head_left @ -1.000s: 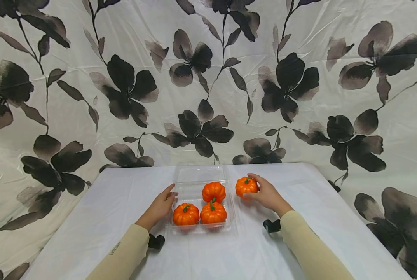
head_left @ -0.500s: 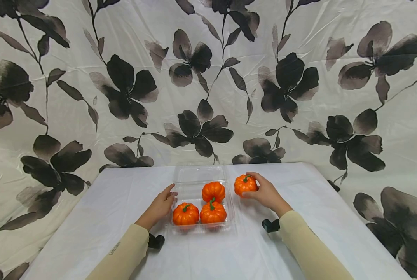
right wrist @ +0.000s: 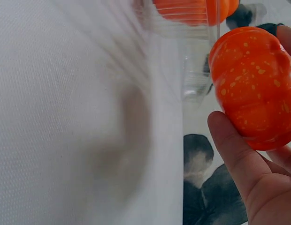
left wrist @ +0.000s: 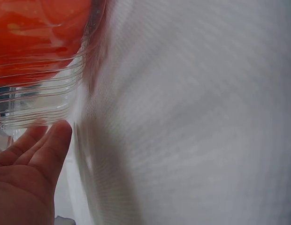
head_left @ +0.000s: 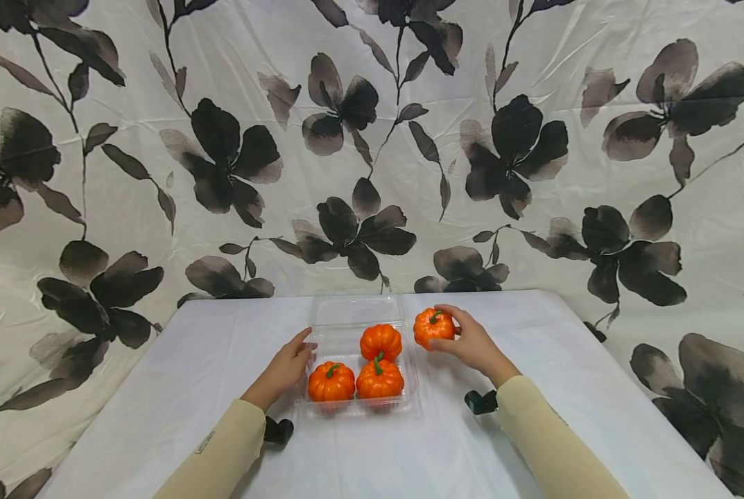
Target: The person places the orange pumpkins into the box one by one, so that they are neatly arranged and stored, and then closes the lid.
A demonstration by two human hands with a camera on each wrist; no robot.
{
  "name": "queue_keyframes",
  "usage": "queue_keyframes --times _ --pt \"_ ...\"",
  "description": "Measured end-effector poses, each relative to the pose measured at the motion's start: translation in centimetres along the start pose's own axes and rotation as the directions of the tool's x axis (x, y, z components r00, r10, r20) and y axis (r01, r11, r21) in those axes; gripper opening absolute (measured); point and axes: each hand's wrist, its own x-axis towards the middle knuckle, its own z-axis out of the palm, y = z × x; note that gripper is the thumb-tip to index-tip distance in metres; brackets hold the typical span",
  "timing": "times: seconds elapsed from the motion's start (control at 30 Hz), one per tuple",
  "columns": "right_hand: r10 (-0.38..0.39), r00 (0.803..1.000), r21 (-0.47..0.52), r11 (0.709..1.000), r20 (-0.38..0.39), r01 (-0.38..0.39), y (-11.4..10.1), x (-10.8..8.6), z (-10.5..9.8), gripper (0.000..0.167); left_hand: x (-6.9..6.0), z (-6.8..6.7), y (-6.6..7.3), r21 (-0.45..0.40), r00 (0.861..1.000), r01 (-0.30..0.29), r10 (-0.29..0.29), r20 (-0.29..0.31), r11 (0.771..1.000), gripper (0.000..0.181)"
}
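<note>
My right hand (head_left: 476, 344) grips a small orange pumpkin (head_left: 433, 329) with a green stem, just right of a clear plastic clamshell box (head_left: 335, 341). In the right wrist view this pumpkin (right wrist: 253, 86) is held between thumb and fingers, raised off the table. Three similar pumpkins sit in the box: one at back right (head_left: 381, 341), one at front right (head_left: 380, 380) and one at front left (head_left: 331, 382). My left hand (head_left: 287, 364) rests at the box's left side. In the left wrist view its fingertips (left wrist: 61, 129) touch the ribbed plastic wall (left wrist: 42, 101).
The clear lid (head_left: 356, 310) lies folded back behind the box. A white cloth covers the table (head_left: 222, 346). Behind it hangs a floral curtain (head_left: 434, 173). A dark wrist-worn device (head_left: 480, 402) shows below the right hand, another (head_left: 278, 431) by the left.
My right hand has lifted the pumpkin slightly and carried it a little left, toward the box. The left hand and the box have stayed put.
</note>
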Motion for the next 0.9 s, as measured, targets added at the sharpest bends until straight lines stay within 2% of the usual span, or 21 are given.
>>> queue_keyframes --times 0.2,0.53,0.63,0.9 --pt "-0.042 0.999 -0.007 0.999 -0.015 0.042 -0.2 -0.1 -0.1 0.057 -0.1 0.0 0.1 -0.005 1.000 -0.010 0.010 0.002 1.000 0.057" --pt "-0.124 0.992 0.020 0.992 -0.037 0.125 -0.8 -0.2 -0.2 0.044 -0.1 0.0 0.0 0.001 1.000 -0.016 0.016 0.001 1.000 0.056" --pt "-0.150 0.988 0.014 0.989 -0.043 0.150 -1.0 -0.1 -0.3 0.042 -0.1 0.0 0.0 -0.004 1.000 -0.014 0.014 0.001 1.000 0.056" --pt "-0.102 0.994 0.037 0.994 -0.041 0.103 -2.0 -0.1 -0.3 0.053 -0.1 0.0 0.0 -0.004 1.000 -0.010 0.010 0.000 1.000 0.056"
